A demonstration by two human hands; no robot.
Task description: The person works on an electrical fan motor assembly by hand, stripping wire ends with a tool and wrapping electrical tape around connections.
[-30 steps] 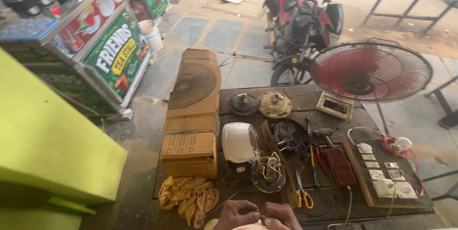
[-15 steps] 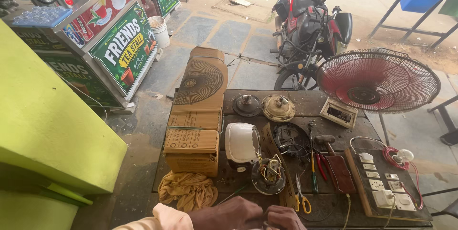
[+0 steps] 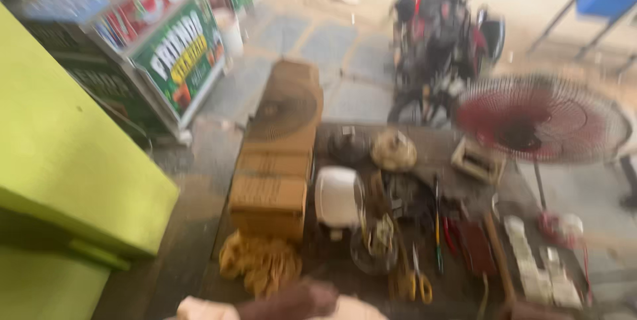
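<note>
Blurrily, my hands (image 3: 292,301) sit at the near edge of the dark wooden bench (image 3: 199,260), beside a crumpled yellow cloth (image 3: 260,265). Whether they grip anything, I cannot tell. A white plastic fan housing (image 3: 337,196) lies farther off.

A red fan (image 3: 539,118) stands by a parked motorbike (image 3: 441,41), and a brown box (image 3: 275,161), a yellow rag (image 3: 260,265) and small tools lie on the dark surface (image 3: 332,263).

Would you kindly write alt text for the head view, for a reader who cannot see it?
Blurred view down onto a cluttered wooden workbench: the person's hands at the bottom edge, near a yellow cloth, cardboard boxes and a red fan.
</note>
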